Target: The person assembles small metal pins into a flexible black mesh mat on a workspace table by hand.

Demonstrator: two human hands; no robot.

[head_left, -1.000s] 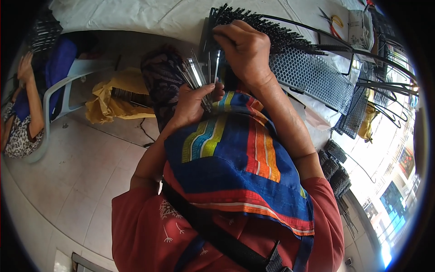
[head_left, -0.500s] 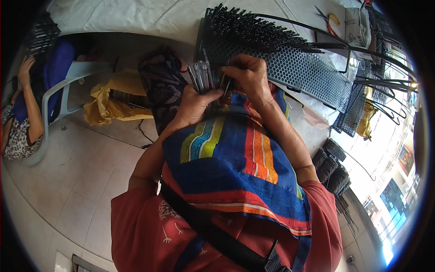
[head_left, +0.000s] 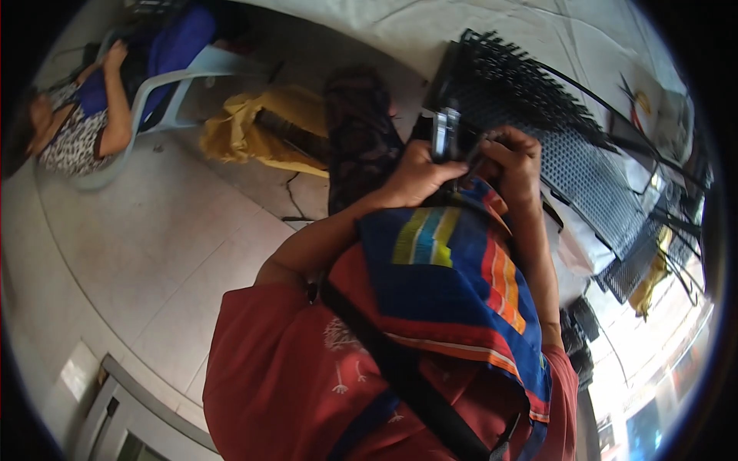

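Note:
My left hand point(head_left: 423, 175) is wrapped round a bundle of thin silvery metal strips point(head_left: 444, 132) that stand up out of the fist, blurred and shiny. Close beside it, my right hand point(head_left: 513, 152) is closed in a pinch. A small dark piece seems to lie at its fingertips, but blur hides its kind. Both hands are over my lap, above a striped blue, red and orange apron point(head_left: 453, 292). Just beyond my right hand stands a black perforated metal tray point(head_left: 584, 165), with a dense pile of thin black rods point(head_left: 523, 84) on it.
A table with a pale cover point(head_left: 369, 23) runs along the far side. Pliers point(head_left: 636, 104) lie at its right. On the floor at left sits an opened yellow wrapping point(head_left: 238, 131) with dark rods inside. Another person point(head_left: 92, 131) sits on a pale plastic chair point(head_left: 154, 92).
The view has turned, so most things appear farther right and tilted. My left hand still grips the strips; my right hand stays pinched, slightly farther from them.

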